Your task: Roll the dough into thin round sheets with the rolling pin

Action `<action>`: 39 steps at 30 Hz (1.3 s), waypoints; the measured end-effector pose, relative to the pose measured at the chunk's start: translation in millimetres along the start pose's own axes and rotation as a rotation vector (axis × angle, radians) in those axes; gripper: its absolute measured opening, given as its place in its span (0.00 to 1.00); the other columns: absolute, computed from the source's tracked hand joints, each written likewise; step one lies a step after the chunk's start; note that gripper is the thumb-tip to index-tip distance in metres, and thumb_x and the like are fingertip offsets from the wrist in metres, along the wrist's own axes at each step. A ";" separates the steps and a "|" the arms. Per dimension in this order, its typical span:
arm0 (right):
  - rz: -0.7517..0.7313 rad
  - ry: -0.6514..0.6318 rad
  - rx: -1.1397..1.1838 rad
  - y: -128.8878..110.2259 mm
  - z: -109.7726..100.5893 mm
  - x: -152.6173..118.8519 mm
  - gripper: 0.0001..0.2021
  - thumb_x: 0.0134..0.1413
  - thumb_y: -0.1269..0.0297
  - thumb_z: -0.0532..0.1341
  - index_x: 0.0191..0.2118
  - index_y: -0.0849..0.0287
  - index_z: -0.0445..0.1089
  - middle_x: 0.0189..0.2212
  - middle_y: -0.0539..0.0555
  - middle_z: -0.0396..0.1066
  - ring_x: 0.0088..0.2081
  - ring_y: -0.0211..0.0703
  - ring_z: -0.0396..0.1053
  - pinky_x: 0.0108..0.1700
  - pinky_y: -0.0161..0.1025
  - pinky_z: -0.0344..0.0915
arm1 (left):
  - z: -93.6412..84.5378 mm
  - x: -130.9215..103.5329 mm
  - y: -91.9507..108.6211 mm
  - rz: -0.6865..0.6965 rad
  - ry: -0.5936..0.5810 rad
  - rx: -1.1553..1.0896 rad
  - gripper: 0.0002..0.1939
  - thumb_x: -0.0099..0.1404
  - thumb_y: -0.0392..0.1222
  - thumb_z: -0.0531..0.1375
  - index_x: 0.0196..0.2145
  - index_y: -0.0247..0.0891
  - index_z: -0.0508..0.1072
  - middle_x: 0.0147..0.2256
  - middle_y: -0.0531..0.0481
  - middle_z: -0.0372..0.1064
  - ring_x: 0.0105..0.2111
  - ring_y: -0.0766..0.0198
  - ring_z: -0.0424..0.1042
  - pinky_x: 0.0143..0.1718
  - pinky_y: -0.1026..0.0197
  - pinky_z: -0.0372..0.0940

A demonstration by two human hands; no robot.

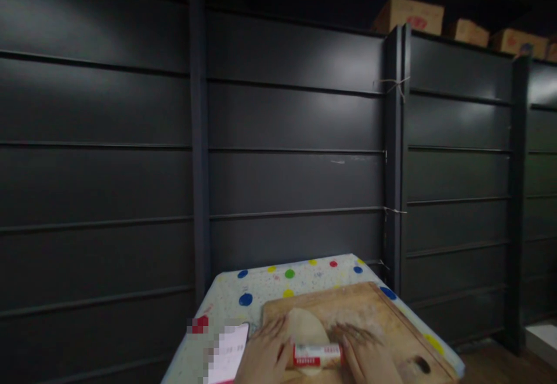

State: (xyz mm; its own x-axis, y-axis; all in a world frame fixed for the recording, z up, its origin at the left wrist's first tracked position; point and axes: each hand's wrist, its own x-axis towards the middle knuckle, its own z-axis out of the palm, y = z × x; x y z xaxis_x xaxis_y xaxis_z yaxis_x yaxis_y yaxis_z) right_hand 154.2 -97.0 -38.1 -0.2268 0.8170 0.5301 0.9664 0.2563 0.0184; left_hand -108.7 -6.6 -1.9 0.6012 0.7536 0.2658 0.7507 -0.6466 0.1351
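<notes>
On a wooden board [363, 308] lies a flat, pale oval sheet of dough [307, 325]. Across its near part rests a rolling pin [317, 356] with a red and white label, between my two hands. My left hand [266, 346] is over the pin's left end, its fingers stretched forward beside the dough. The right end is under my right hand [363, 349], whose fingers also reach out flat, angled toward the dough. Both palms hide the pin's ends.
The board stands on a table with a polka-dot cloth [261, 285]. A phone [228, 352] with a lit screen lies left of my left hand. Dark metal panels [296, 117] rise behind the table. Cardboard boxes [411, 17] sit above the panels at right.
</notes>
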 end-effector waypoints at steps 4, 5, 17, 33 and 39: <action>-0.014 -0.035 0.015 -0.5 2.4 -10.8 0.21 0.63 0.67 0.50 0.59 0.50 0.67 0.55 0.53 0.70 0.54 0.48 0.70 0.53 0.43 0.70 | 3.4 -9.8 -2.0 0.037 0.001 -0.001 0.26 0.71 0.46 0.45 0.63 0.39 0.65 0.63 0.46 0.59 0.62 0.54 0.60 0.64 0.48 0.57; -0.011 -0.049 0.015 -0.8 3.8 -13.3 0.21 0.63 0.66 0.51 0.59 0.49 0.67 0.55 0.53 0.70 0.54 0.49 0.70 0.53 0.43 0.70 | 4.8 -12.6 -3.0 0.048 0.013 -0.012 0.26 0.71 0.46 0.46 0.62 0.41 0.65 0.62 0.46 0.59 0.62 0.54 0.60 0.64 0.47 0.57; 0.051 -0.015 -0.113 0.3 10.0 7.0 0.22 0.64 0.71 0.47 0.58 0.57 0.69 0.57 0.56 0.68 0.58 0.51 0.66 0.60 0.50 0.62 | 2.7 10.0 -2.2 0.095 0.154 0.116 0.23 0.70 0.40 0.49 0.59 0.39 0.70 0.59 0.44 0.65 0.60 0.53 0.64 0.63 0.46 0.58; -0.053 0.479 -0.451 -15.8 42.0 -27.3 0.18 0.57 0.70 0.52 0.45 0.55 0.77 0.46 0.53 0.77 0.43 0.43 0.76 0.39 0.35 0.69 | -1.6 1.4 -14.3 0.158 0.026 -0.068 0.24 0.70 0.42 0.50 0.62 0.42 0.65 0.62 0.48 0.61 0.62 0.54 0.61 0.64 0.44 0.56; 0.051 0.323 -0.333 -17.8 31.3 -18.6 0.17 0.60 0.69 0.53 0.50 0.55 0.75 0.50 0.54 0.75 0.49 0.46 0.73 0.49 0.38 0.67 | -7.2 18.1 -8.7 0.178 0.001 -0.066 0.23 0.72 0.46 0.49 0.61 0.41 0.66 0.62 0.47 0.60 0.63 0.56 0.60 0.65 0.47 0.53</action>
State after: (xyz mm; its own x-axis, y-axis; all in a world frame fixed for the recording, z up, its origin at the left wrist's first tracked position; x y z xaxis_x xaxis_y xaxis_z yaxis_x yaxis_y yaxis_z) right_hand 137.4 -100.5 -74.9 -0.1802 0.6081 0.7731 0.9734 -0.0028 0.2290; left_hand -106.3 11.8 8.6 0.7226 0.6267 0.2918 0.6130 -0.7760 0.1486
